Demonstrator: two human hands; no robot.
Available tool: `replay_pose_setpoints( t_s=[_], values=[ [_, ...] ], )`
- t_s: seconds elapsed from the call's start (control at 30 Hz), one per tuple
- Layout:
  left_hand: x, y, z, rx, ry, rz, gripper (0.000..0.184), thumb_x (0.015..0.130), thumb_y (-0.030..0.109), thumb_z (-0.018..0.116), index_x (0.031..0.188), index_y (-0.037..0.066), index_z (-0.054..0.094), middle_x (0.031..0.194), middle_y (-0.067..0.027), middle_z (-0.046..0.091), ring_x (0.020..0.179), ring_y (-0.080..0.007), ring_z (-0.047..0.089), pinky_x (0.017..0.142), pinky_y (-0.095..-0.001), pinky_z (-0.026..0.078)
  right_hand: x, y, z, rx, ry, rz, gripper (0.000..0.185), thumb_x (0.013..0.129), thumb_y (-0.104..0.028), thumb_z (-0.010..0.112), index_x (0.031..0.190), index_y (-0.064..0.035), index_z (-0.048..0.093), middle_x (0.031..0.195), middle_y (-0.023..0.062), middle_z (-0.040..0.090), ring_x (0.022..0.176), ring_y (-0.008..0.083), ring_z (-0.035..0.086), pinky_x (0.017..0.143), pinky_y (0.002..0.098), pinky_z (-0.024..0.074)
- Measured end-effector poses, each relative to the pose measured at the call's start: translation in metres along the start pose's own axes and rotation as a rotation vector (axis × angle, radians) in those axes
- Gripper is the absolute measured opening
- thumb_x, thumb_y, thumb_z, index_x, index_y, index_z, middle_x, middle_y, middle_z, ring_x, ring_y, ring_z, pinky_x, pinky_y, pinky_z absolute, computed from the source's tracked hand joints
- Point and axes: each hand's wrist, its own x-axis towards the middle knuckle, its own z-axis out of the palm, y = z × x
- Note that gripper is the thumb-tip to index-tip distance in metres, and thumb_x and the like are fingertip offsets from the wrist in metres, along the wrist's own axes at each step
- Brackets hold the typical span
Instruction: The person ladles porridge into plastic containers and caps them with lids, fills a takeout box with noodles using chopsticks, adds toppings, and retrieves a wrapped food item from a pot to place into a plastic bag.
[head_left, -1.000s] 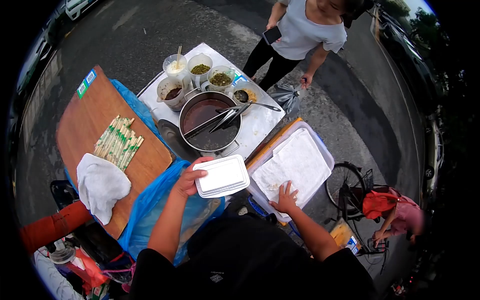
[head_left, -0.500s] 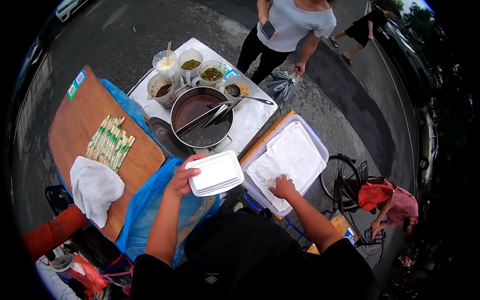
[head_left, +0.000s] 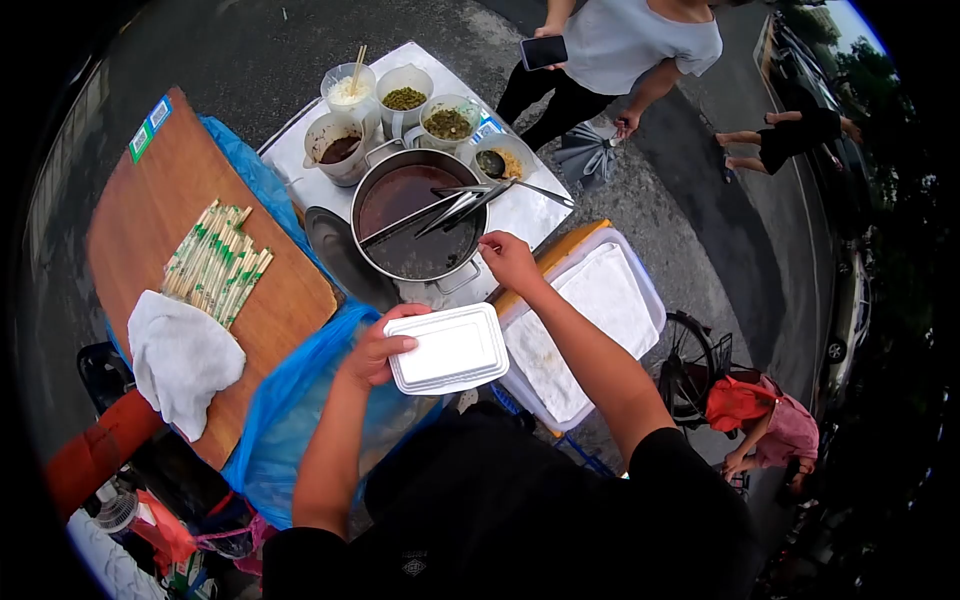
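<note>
My left hand (head_left: 378, 350) grips a white foam takeaway box (head_left: 450, 348) by its left end, the thumb on its upper face. My right hand (head_left: 508, 258) hovers at the right rim of a large metal pot (head_left: 362, 205), its fingers drawn together; whether they hold anything small I cannot make out. Dark liquid fills the pot, and metal tongs (head_left: 470, 205) lie across it with their handles past the right rim. Below my right forearm is a white cloth (head_left: 560, 345) over a plastic tub (head_left: 650, 290).
Behind the pot stand several plastic jugs (head_left: 402, 118) of toppings on a white table (head_left: 300, 180). On the left, a wooden board (head_left: 130, 230) carries wrapped chopsticks (head_left: 215, 262) and a white towel (head_left: 185, 355). A person (head_left: 640, 45) holding a phone stands across the table.
My right hand has left the white cloth and moved up and left to the pot's rim. The box stays in my left hand, shifted slightly right. The person's phone is turned more level.
</note>
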Motion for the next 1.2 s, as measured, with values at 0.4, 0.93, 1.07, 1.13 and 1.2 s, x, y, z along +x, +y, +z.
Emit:
replay_pose_setpoints(
  t_s=[0.4,0.93,1.07,1.13,1.2],
  values=[
    [-0.003,0.003,0.003,-0.033,0.004,0.003,0.06,0.079,0.008,0.075,0.135,0.001,0.053,0.132,-0.016,0.061,0.124,-0.0291,0.06,0.108,-0.0428,0.048,0.122,-0.032,0.024,-0.784,-0.096,-0.167,0.019,0.093,-0.011,0.056,0.108,-0.0053,0.066,0.108,0.019,0.062,0.089,0.0388,0.071,0.073,0.0508,0.0577],
    [0.003,-0.002,0.003,-0.027,-0.007,0.017,0.063,0.076,0.007,0.077,0.134,-0.001,0.052,0.134,-0.0194,0.06,0.125,-0.0333,0.06,0.109,-0.0463,0.048,0.116,-0.009,0.019,-0.92,0.005,-0.267,0.015,0.086,-0.014,0.063,0.097,-0.0087,0.072,0.103,0.015,0.063,0.082,0.0297,0.072,0.065,0.0416,0.0567],
    [0.002,-0.003,0.007,-0.016,0.012,0.031,0.062,0.076,0.006,0.076,0.133,0.0,0.052,0.134,-0.0194,0.06,0.125,-0.0336,0.06,0.109,-0.0464,0.048,0.118,-0.004,0.023,-0.908,0.026,-0.275,0.014,0.086,-0.014,0.064,0.097,-0.0095,0.072,0.102,0.0142,0.063,0.08,0.0285,0.072,0.065,0.0409,0.0557],
    [0.001,-0.004,0.006,-0.02,0.012,0.039,0.062,0.077,0.006,0.075,0.134,0.0,0.052,0.135,-0.0194,0.06,0.125,-0.0338,0.06,0.109,-0.0465,0.047,0.116,-0.002,0.022,-0.922,0.021,-0.285,0.015,0.085,-0.015,0.064,0.097,-0.0096,0.071,0.102,0.0137,0.062,0.08,0.0284,0.071,0.065,0.0408,0.0554],
    [0.002,-0.004,0.005,-0.02,0.013,0.046,0.062,0.077,0.006,0.075,0.134,0.0,0.052,0.135,-0.0194,0.06,0.125,-0.0338,0.06,0.109,-0.0464,0.048,0.116,0.001,0.023,-0.928,0.026,-0.289,0.015,0.085,-0.015,0.064,0.098,-0.0096,0.071,0.102,0.0134,0.062,0.081,0.0283,0.071,0.065,0.0407,0.0551]
  ],
)
